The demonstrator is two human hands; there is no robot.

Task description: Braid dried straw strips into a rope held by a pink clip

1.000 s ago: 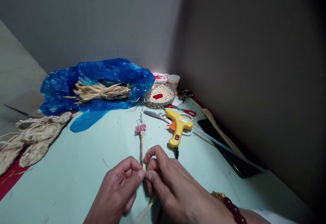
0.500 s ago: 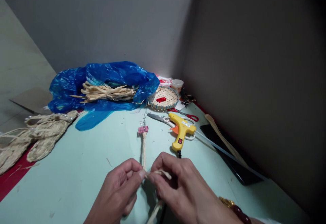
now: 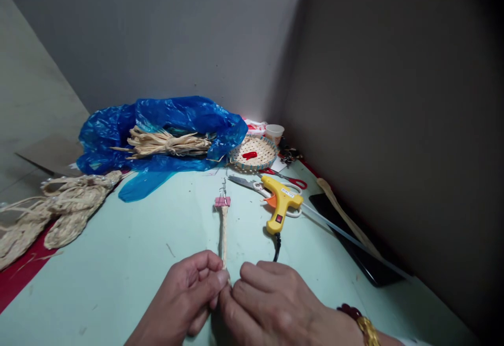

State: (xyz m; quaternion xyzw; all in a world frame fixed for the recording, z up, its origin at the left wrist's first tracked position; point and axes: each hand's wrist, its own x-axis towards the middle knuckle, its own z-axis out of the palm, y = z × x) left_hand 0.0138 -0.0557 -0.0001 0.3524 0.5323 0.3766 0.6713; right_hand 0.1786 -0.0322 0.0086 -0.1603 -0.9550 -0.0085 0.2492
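Observation:
A thin braid of pale straw (image 3: 224, 236) runs toward me along the table from a pink binder clip (image 3: 222, 201), which grips its far end. My left hand (image 3: 189, 296) is closed, pinching the near end of the braid between thumb and forefinger. Right beside it, my right hand (image 3: 271, 304) is closed with its knuckles up, fingertips at the same end of the braid. Its curled fingers hide the strands there, so what they hold shows only in small part.
A yellow glue gun (image 3: 281, 204) lies on scissors (image 3: 252, 183) to the right. Behind are a blue plastic bag (image 3: 189, 112) with a straw bundle (image 3: 169, 144), a woven basket (image 3: 252, 165) and a cup (image 3: 274, 130). Woven straw soles (image 3: 74, 220) lie left; a black flat object (image 3: 366, 262) lies right.
My right hand has turned palm down and moved slightly lower, hiding the loose strand that showed between its fingers. My left hand keeps its pinch, a little lower.

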